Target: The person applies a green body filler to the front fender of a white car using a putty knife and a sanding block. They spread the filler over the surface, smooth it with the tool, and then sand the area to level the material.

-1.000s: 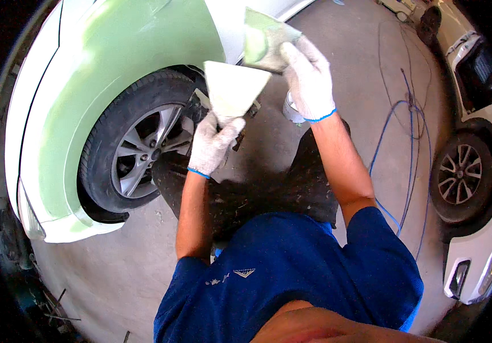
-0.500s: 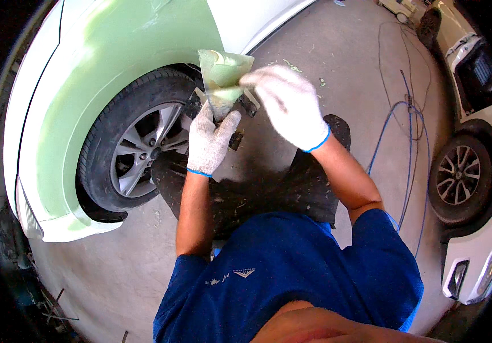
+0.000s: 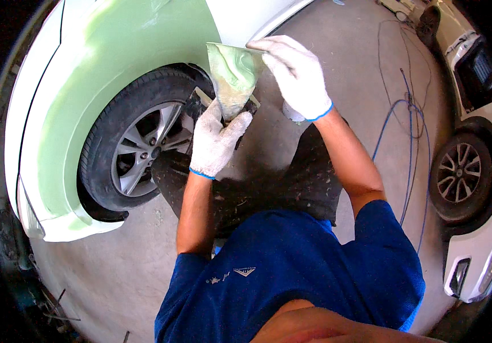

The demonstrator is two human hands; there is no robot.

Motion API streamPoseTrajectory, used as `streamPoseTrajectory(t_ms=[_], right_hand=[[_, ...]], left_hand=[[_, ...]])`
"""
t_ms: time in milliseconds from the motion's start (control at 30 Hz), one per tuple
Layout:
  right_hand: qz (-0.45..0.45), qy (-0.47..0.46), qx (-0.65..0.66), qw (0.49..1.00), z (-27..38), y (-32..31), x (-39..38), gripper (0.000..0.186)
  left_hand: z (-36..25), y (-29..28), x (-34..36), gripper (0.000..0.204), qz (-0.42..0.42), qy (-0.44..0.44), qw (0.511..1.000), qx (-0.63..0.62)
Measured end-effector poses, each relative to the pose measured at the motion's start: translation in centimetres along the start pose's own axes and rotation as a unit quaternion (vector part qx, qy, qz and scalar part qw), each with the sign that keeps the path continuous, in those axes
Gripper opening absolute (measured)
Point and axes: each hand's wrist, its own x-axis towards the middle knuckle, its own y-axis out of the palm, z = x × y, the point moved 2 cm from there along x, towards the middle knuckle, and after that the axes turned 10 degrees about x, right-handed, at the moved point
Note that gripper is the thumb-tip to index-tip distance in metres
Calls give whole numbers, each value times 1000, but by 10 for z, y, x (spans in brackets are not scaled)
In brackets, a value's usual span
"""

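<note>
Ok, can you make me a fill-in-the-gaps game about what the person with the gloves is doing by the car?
1. Both hands wear white ____ with blue cuffs.
2. The left hand and the right hand hold a wide flat scraper smeared with ____ paste.
3. The car panel above the wheel is coated in the same pale ____ colour.
4. A thin blue ____ lies looped on the concrete floor to the person's right.

Missing words: gloves; green; green; cable
</note>
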Motion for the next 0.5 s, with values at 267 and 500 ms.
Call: streamPoseTrajectory(t_ms=[267,500], right_hand=[[-205,313,197,906,-49,-3,-40,25],[-158,442,628,621,-32,35,-42,32]], left_hand=[[13,-1,7,53,-146,69,973,164],[35,15,23,78,-230,149,878,392]])
